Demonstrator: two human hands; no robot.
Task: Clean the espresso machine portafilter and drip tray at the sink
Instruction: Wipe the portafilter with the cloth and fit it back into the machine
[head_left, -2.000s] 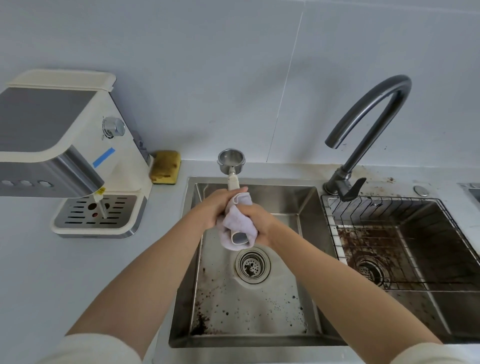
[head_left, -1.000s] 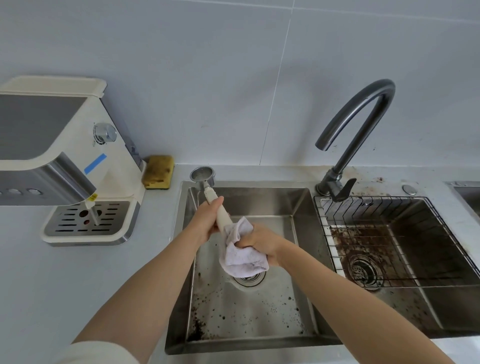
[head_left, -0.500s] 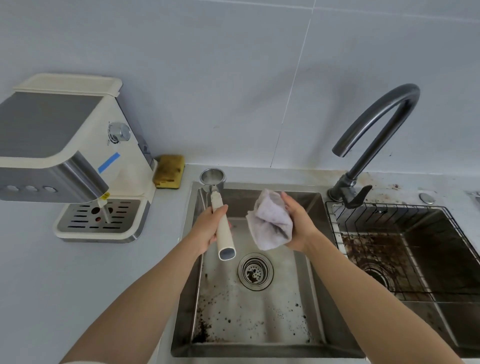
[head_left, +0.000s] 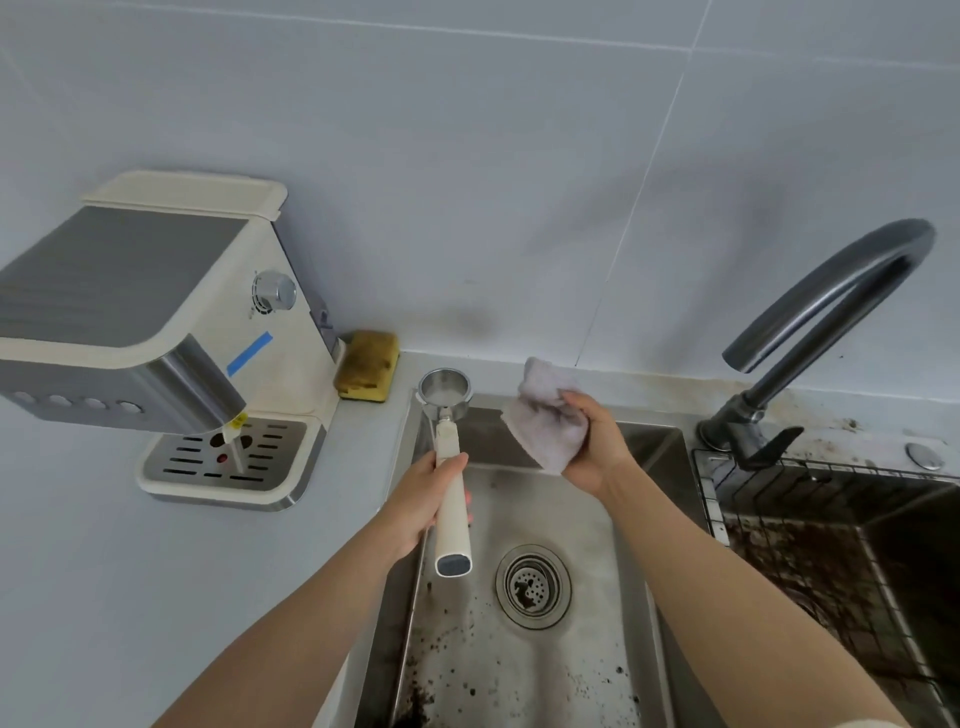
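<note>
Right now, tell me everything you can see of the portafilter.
The portafilter has a round, shiny metal basket head, open side up, and a long cream handle with a grey end cap. The left hand grips the handle midway, holding it over the left edge of the sink, head toward the wall. Nothing else touches it; the cloth in the right hand is apart.

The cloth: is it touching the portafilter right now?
No, the right hand holds the cloth beside the portafilter, with a visible gap between them.
</note>
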